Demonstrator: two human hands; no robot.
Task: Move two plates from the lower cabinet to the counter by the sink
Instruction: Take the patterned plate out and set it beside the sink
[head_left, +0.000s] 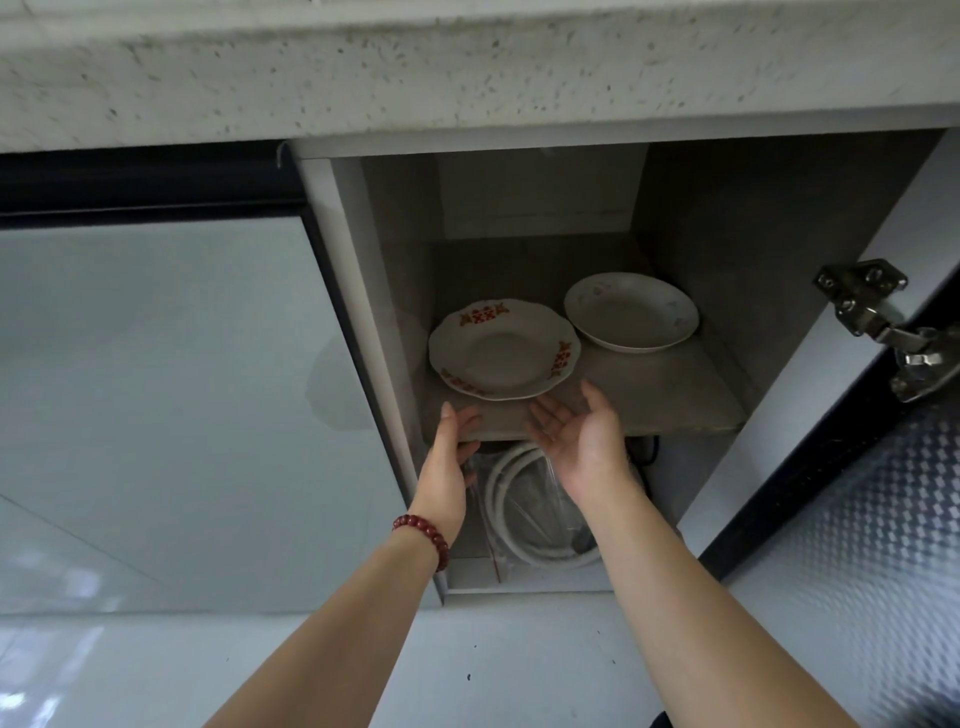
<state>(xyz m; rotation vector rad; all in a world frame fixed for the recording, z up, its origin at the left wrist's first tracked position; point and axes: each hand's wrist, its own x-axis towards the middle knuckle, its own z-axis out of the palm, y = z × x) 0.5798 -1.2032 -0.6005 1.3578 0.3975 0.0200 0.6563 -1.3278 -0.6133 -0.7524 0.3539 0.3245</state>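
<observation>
Two plates are seen on the shelf (649, 400) of the open lower cabinet. The red-patterned plate (504, 351) lies at the near left of the shelf, its scalloped rim reaching close to the shelf's front edge; the plain white plate (631, 312) lies farther back and to the right, just beside it, with the rims apparently apart. Both are judged to be glazed ceramic: stiff, moderately heavy, smooth enough to slip, and liable to chip or break if knocked against the shelf or the cabinet frame. A hold is best taken at the rim, on opposite sides, with fingertips slid under the raised edge and thumbs laid on top; the near rim of the red-patterned plate is the easiest part to reach.

The left hand (452, 441) is held open at the shelf's front edge, just below the plate's near left rim, fingers extended, nothing grasped. The right hand (576, 431) is open too, palm turned up and inward, near the plate's near right rim, also empty. Neither grip can be said with certainty to touch the plate.

Below the shelf a coiled white hose (524, 514) in a clear bag is stored. Above, the speckled tabletop (467, 67) overhangs, and its edge should be cleared when a plate is lifted out.
</observation>
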